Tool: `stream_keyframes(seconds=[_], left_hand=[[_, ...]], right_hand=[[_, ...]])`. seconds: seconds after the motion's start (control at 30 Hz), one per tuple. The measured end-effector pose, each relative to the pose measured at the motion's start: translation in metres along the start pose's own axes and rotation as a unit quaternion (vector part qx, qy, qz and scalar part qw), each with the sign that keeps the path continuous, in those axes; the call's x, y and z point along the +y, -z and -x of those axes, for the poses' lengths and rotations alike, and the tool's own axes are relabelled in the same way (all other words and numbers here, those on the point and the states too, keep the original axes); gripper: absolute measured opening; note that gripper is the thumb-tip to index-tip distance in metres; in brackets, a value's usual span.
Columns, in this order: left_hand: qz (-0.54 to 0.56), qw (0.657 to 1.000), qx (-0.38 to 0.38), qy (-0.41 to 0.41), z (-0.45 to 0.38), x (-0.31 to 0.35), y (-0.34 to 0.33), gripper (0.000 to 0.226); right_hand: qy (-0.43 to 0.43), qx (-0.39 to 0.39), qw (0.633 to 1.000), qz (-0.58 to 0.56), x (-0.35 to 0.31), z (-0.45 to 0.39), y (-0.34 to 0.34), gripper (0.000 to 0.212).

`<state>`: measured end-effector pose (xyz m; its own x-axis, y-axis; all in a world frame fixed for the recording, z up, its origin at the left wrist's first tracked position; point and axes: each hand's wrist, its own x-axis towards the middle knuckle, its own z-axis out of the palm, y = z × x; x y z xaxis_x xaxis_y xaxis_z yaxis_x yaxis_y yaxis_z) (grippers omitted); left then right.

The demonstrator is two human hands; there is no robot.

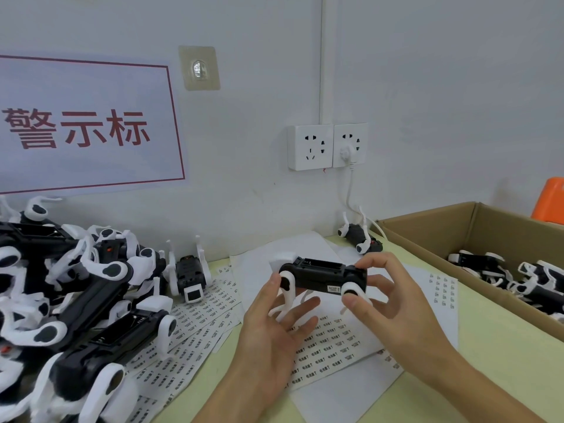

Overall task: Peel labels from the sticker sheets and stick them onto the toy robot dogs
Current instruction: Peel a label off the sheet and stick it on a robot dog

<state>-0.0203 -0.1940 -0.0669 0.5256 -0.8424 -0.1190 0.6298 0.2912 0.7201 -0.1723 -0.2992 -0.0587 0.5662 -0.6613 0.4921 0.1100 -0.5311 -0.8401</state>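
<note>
Two hands (left (276, 315), right (393, 296)) hold one dog (323, 276).

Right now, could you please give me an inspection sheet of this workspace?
Surface: pale green table, largely papered.
Job's things: toy dog held in the air, label on its side; sticker sheets beneath.
Clutter: pile of dogs at left; cardboard box with dogs at right.
Hands: left hand and right hand grip the dog's ends.
Cables: white cord plugged into wall socket.
Surroundings: red-lettered sign.
</note>
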Motion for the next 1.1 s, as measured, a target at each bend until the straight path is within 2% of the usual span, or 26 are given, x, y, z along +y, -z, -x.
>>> stream_keyframes(seconds=[0.07,0.13,0.23,0.3,0.37,0.47,0.57,0.67,0.8,0.9,1.0,1.1], left_hand=[[-0.013,1.0,0.004,-0.002,0.001,0.001,-0.001,0.049],[-0.022,1.0,0.003,-0.007,0.001,0.001,-0.002,0.053],[-0.026,0.999,-0.012,-0.016,0.002,0.001,-0.002,0.029],[-0.039,0.999,-0.02,-0.022,0.002,0.001,-0.002,0.023],[-0.057,0.998,-0.018,-0.029,0.001,-0.001,-0.001,0.033],[-0.083,0.995,-0.032,-0.037,0.001,-0.003,-0.002,0.053],[-0.087,0.995,-0.026,-0.047,0.002,-0.004,-0.003,0.045],[-0.072,0.996,-0.002,-0.052,-0.001,-0.006,-0.001,0.038],[-0.088,0.994,0.002,-0.066,-0.004,-0.01,0.0,0.049],[-0.09,0.993,0.005,-0.07,-0.005,-0.011,0.001,0.043],[-0.095,0.993,0.001,-0.067,-0.005,-0.011,0.001,0.044],[-0.103,0.993,0.002,-0.065,-0.003,-0.011,-0.001,0.047]], right_hand=[[0.0,0.01,1.0,0.003,0.0,0.0,0.0,0.038],[-0.001,0.008,1.0,0.002,0.001,-0.001,0.001,0.035],[-0.014,-0.018,1.0,0.017,0.001,-0.001,0.002,0.025],[-0.034,-0.013,0.998,0.045,0.0,-0.004,0.003,0.024],[-0.065,0.004,0.996,0.056,-0.001,-0.006,0.004,0.026],[-0.159,0.027,0.987,-0.02,-0.003,-0.01,0.005,0.013],[-0.272,0.033,0.958,-0.079,-0.004,-0.011,0.008,0.024],[-0.329,0.041,0.934,-0.135,-0.003,-0.012,0.009,0.032],[-0.355,-0.029,0.905,-0.233,-0.01,-0.012,0.008,0.041],[-0.349,-0.084,0.902,-0.24,-0.014,-0.01,0.005,0.046],[-0.35,-0.069,0.906,-0.229,-0.013,-0.01,0.008,0.043],[-0.365,-0.043,0.893,-0.261,-0.008,-0.014,0.017,0.042]])
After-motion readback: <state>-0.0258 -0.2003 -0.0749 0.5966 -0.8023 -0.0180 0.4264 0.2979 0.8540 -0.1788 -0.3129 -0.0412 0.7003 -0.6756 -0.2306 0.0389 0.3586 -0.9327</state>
